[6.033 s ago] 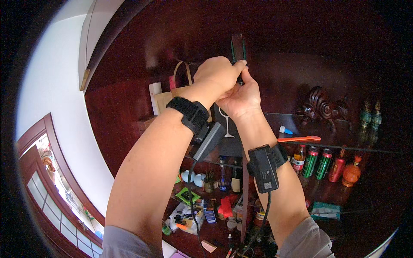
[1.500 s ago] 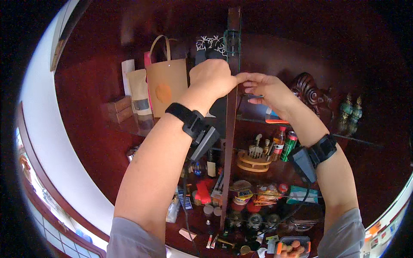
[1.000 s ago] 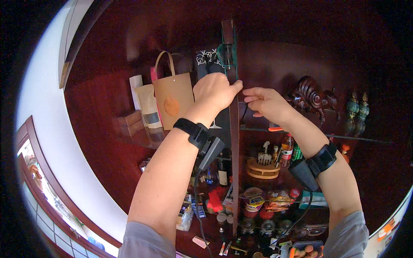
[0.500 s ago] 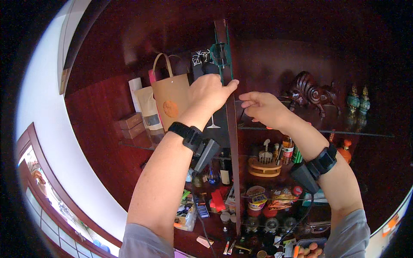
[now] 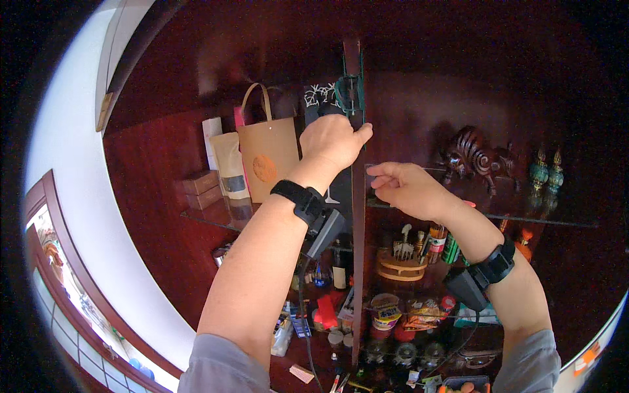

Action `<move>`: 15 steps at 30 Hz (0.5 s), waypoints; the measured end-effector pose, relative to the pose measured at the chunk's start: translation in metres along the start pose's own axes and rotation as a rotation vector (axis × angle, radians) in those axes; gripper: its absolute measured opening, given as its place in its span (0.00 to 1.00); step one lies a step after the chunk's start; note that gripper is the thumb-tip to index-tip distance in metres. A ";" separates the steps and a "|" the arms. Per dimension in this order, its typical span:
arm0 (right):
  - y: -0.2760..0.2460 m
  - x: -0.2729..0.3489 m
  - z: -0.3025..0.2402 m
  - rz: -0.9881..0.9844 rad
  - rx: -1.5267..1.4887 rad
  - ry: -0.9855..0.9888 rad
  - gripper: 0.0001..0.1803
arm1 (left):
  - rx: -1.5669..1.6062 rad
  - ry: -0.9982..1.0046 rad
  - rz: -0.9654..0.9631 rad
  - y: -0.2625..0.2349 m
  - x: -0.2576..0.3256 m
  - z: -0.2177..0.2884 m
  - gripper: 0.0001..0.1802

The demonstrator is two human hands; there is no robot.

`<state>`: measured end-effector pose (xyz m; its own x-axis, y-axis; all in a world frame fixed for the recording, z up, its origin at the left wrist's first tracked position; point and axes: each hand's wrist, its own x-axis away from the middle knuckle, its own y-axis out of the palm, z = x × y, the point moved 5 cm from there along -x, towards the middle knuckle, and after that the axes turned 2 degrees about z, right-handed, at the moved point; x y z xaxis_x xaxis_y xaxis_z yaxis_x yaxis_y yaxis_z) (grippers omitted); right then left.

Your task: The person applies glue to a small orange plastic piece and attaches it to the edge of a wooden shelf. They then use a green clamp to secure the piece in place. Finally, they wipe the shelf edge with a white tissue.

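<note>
Fingers of my left hand curled, thumb touching the cabinet post.
Right hand half-curled, empty; paper bag on shelf.

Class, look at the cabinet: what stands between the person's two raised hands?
In the head view, the dark wooden upright post of the cabinet stands between the left hand and the right hand; the left thumb touches it.

The raised left hand hides part of the black patterned bag; small items on the lowest shelf are indistinct.
</note>
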<state>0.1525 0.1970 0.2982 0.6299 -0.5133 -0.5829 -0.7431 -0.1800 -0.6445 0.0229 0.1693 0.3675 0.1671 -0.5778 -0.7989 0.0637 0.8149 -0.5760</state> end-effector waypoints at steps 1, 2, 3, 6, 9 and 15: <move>-0.002 -0.001 0.000 0.001 0.005 -0.001 0.21 | -0.010 0.003 0.014 0.001 0.000 0.000 0.27; -0.004 -0.002 -0.001 -0.003 0.030 -0.015 0.21 | -0.021 0.005 0.029 0.002 -0.001 0.000 0.27; -0.006 -0.002 -0.002 -0.008 0.055 -0.030 0.21 | -0.019 0.006 0.033 0.003 -0.003 -0.002 0.27; -0.011 -0.002 -0.007 0.023 0.134 -0.055 0.21 | 0.000 0.050 0.001 -0.004 -0.005 -0.008 0.35; -0.027 -0.005 -0.010 0.050 0.206 -0.062 0.21 | 0.087 0.019 -0.174 -0.020 -0.005 -0.018 0.51; -0.076 -0.046 -0.043 0.303 0.418 -0.187 0.23 | 0.276 -0.072 0.090 -0.071 -0.041 -0.013 0.40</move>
<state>0.1705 0.1983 0.3954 0.4592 -0.3253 -0.8266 -0.7685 0.3213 -0.5533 -0.0013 0.1347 0.4390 0.2531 -0.5059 -0.8246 0.3093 0.8499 -0.4265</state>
